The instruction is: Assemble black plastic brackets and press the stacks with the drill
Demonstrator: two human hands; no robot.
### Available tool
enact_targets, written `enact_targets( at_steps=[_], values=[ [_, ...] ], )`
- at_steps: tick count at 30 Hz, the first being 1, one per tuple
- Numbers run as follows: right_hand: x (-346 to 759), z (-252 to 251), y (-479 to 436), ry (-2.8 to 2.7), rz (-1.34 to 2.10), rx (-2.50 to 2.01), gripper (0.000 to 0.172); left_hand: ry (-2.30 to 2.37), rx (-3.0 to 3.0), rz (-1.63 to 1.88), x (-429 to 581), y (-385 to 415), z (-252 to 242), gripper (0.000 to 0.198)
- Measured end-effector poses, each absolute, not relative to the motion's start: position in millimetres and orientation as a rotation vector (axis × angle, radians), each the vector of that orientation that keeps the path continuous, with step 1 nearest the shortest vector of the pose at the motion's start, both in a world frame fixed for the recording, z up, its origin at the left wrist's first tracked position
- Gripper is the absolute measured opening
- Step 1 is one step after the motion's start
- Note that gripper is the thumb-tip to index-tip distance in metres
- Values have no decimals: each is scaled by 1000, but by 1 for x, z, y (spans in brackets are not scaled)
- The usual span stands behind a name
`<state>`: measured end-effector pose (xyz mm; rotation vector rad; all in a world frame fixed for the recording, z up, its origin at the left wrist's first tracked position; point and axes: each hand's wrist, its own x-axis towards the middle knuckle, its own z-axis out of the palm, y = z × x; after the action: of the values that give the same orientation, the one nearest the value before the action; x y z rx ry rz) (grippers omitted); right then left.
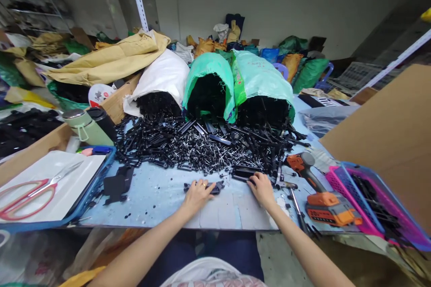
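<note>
1. A person's left hand [198,193] lies palm down, fingers slightly spread, over a small black plastic part [218,187] on a pale blue surface [158,208]. Whether the fingers grip it, I cannot tell.
2. The right hand [262,189], a little apart from the left, has its fingers bent at the near end of a longer black piece [243,173]; a firm hold cannot be made out.
3. Just beyond both hands spreads a heap of loose screws [215,150], with black plastic parts [144,141] around it.
4. Behind that heap, facing the hands, lie a white sack [164,71], a green sack [208,63] and a pale green sack [264,74], their open mouths full of dark pieces.
5. Right of the right hand are an orange-and-black cordless drill [314,182] and, farther out, a pink basket [336,183].
6. Well left of the left hand, red-handled scissors [52,184] rest on a white sheet [82,166] in a blue tray [85,205]; a green flask [90,128] stands beyond.
</note>
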<state>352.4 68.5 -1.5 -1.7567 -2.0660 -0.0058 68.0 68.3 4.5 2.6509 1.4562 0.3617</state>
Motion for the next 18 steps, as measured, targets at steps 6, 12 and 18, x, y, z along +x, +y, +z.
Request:
enact_targets(
  at_steps=[6,12,18],
  values=[
    [369,8,94,-2224,286,-1713,20,1629,2528,320,88,123,21,38],
    [367,36,101,-1602,1276,-1621,39,1950,2298,308,17,125,27,35],
    [303,43,84,-1059,1781,-1051,52,1956,2270,255,-26,121,25,22]
  ],
)
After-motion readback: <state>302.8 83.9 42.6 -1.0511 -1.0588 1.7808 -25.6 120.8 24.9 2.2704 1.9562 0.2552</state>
